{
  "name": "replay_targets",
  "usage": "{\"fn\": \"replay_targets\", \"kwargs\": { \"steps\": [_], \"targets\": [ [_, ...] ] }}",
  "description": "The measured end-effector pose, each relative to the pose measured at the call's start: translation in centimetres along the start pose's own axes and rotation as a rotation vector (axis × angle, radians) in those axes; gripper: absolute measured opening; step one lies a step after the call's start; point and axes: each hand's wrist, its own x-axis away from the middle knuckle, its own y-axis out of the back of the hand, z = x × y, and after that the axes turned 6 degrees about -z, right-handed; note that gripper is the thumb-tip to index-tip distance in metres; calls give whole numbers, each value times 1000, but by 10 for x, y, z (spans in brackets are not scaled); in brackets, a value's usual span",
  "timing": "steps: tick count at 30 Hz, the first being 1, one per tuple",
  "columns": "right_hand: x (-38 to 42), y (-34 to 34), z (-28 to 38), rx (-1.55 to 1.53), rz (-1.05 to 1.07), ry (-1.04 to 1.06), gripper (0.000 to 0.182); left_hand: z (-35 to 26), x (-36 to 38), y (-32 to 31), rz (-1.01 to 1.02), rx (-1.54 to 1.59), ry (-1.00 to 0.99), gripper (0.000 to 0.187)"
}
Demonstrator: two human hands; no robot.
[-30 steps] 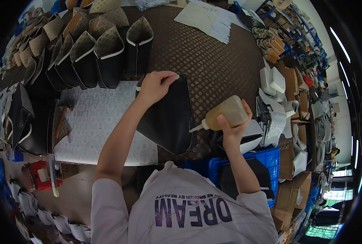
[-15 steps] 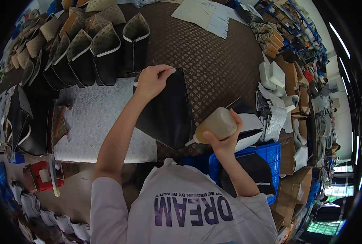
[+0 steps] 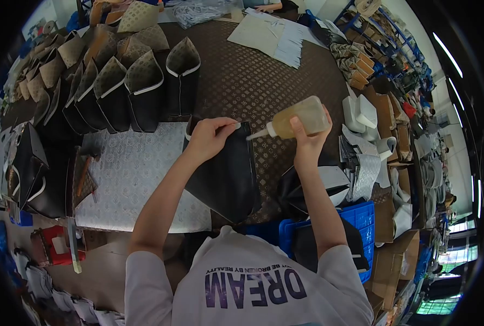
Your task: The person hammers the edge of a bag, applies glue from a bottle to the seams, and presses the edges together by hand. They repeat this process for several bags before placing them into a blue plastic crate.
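Black piece (image 3: 225,182) lies on the bench (image 3: 223,62), its lower left part over a pale patterned sheet (image 3: 128,174), as I follow from afar. Just now the squeeze bottle (image 3: 308,113) has swung up from the piece's lower corner to its upper right corner, which, as I read it, shifts the work to the top end of that side edge. Fingers of the right hand (image 3: 309,140) wrap the tilted bottle; those of the left hand (image 3: 210,140) pinch the piece's top edge, as they did half a second ago. Whether the nozzle (image 3: 259,133) touches the edge or stops just short, I cannot tell through this bulging lens. New against the earlier frame: another person's arm (image 3: 267,7) at the bench's far side, with my whole view shifted slightly.
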Motion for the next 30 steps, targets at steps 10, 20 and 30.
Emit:
{"fn": "replay_targets", "kwargs": {
  "steps": [10, 20, 30],
  "targets": [
    [-33, 18, 8, -374, -220, -69, 56, -19, 5, 2, -273, -195, -9, 13],
    [1, 136, 8, -406, -579, -227, 53, 12, 11, -28, 801, -535, 158, 54],
    [35, 204, 9, -475, -696, -264, 54, 21, -23, -6, 702, -606, 389, 42]
  ]
}}
